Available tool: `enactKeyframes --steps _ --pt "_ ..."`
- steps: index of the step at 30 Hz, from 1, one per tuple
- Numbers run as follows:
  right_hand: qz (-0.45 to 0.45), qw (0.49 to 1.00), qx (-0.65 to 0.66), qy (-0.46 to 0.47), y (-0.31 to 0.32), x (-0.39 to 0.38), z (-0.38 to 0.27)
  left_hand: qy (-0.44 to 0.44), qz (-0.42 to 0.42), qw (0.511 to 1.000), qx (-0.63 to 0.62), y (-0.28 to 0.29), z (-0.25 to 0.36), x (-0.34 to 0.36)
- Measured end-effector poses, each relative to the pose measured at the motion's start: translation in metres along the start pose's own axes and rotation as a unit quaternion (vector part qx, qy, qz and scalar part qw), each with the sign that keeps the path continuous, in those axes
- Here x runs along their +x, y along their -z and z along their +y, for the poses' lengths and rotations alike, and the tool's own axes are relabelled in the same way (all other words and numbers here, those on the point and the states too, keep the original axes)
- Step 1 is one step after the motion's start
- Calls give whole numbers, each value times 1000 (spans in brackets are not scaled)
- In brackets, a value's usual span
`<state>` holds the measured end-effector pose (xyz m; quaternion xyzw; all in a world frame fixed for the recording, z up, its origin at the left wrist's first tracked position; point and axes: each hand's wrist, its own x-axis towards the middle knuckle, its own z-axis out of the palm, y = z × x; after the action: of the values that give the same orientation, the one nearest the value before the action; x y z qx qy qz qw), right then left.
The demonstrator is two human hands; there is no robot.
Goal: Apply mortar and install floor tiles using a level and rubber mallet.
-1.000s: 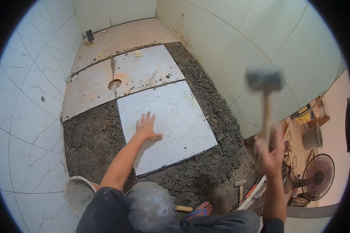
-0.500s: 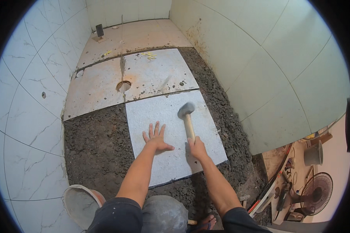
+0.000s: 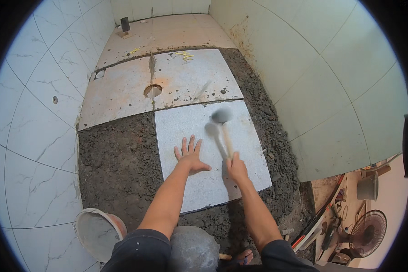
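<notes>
So, the head view is the only one here, and I'd call the step in hand tapping the square, speckled white floor tile (image 3: 211, 183) down into the rough, wet-looking dark grey mortar (image 3: 115, 167). The tile sits on that bed right below both hands, its far edge up against the dirty, pale tiles with the round drain hole (image 3: 153, 91) cut between them.

Pose-wise, the bare left hand (image 3: 189, 156) is palm-down left of the tile's middle, fingers splayed wide, thumb out toward the right, gripping nothing. The bare right hand (image 3: 236, 168) has its fingers wrapped round the pale wooden handle of a dark, blunt-headed mallet (image 3: 225, 131). The head's blurred and its shadow falls apart from it, so I reckon it's hanging over the tile, not touching. Both forearms angle in from the bottom.

IMO the next move calls for a light, flat, controlled tap with the left palm kept steady, well clear of the mallet head.
</notes>
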<state>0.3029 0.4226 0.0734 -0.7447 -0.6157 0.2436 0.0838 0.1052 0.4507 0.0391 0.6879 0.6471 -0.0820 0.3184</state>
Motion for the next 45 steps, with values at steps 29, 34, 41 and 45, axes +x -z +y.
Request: enactKeyframes --steps 29,34,41,45 --pt "156 939 245 181 -18 11 -13 23 -25 999 3 7 2 -3" --pt "187 917 299 187 -25 14 -26 8 -13 1000 -8 10 3 -9" --pt "169 919 293 200 -21 24 -43 23 -23 999 -20 7 1 -5" --pt "114 971 151 145 -21 24 -47 9 -23 1000 -16 7 -1 -6"
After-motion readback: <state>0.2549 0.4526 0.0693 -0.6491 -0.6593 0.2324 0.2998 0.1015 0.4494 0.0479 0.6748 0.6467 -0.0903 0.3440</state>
